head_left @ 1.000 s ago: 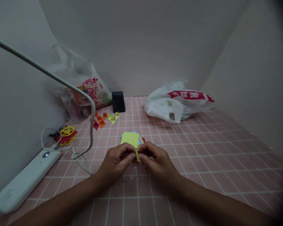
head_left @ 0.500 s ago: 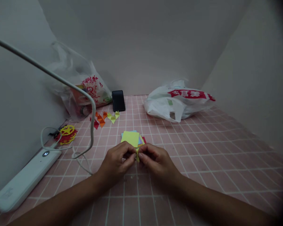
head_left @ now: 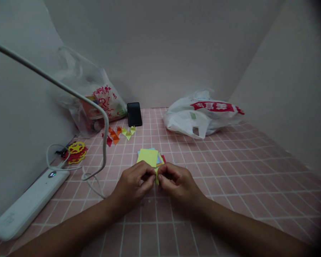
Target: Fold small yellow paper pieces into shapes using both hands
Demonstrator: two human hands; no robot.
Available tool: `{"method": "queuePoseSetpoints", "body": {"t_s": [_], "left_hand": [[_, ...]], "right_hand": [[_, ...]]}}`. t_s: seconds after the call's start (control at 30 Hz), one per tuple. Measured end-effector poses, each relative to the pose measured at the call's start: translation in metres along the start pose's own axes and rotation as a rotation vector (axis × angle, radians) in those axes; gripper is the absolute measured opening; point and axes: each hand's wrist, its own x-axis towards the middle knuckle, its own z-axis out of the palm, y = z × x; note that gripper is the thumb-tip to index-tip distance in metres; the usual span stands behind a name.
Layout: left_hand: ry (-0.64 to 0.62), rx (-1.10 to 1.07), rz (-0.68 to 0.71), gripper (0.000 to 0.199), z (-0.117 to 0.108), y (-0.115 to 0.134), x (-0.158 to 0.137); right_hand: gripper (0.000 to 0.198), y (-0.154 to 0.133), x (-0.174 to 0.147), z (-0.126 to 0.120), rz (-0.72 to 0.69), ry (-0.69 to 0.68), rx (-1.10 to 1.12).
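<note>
A small piece of yellow paper is pinched between my two hands, most of it hidden by the fingers. My left hand grips its left side with thumb and index finger. On the other side, the fingertips of my right hand are closed on it too. Just beyond the hands lies a stack of coloured square paper sheets, a yellow one on top. Farther back, several folded paper shapes in red, orange and yellow lie on the pink tiled surface.
A black phone leans near the back wall, beside a filled plastic bag. Another white plastic bag lies at back right. At left are a white power bank-like device, red and yellow cutouts and a looping cable.
Hardly anything differs: the fingertips of both hands have shifted very slightly around the yellow paper. Everything else stays in place.
</note>
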Motion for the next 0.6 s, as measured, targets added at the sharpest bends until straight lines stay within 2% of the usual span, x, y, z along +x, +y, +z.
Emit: {"method": "queuePoseSetpoints", "body": {"t_s": [0.6], "left_hand": [[-0.013, 0.017, 0.016, 0.010, -0.0033, 0.0023, 0.0020]], "right_hand": [[0.009, -0.0030, -0.0004, -0.0011, -0.006, 0.023, -0.040]]}}
